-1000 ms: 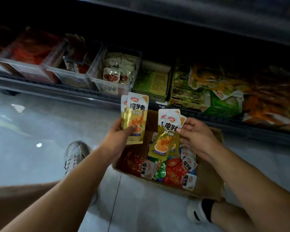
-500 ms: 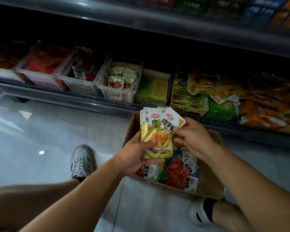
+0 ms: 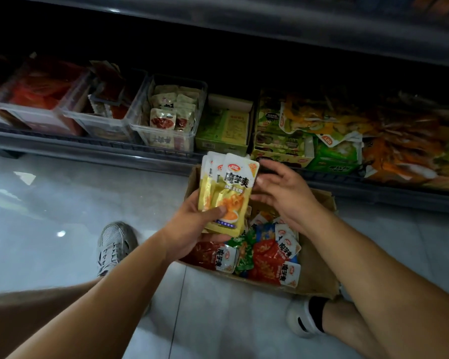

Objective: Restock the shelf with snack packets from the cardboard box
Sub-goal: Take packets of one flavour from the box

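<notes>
My left hand [image 3: 192, 229] grips a stack of yellow snack packets [image 3: 231, 187] upright above the cardboard box [image 3: 319, 278], thumb across the front packet. My right hand [image 3: 283, 193] hovers just right of the stack with fingers spread and relaxed, fingertips near the packets' right edge; it holds nothing. The box sits on the floor in front of the bottom shelf [image 3: 88, 149] and holds red packets [image 3: 270, 260], green ones and blue ones.
On the bottom shelf stand clear plastic bins [image 3: 166, 141] with small packets, a green carton [image 3: 226, 125] and loose orange and green bags [image 3: 347, 141] to the right. My two shoes [image 3: 114, 244] rest on the grey tiled floor either side of the box.
The packets from my right hand have been joined to those in my left hand into one stack. My right hand has let go and opened beside it.
</notes>
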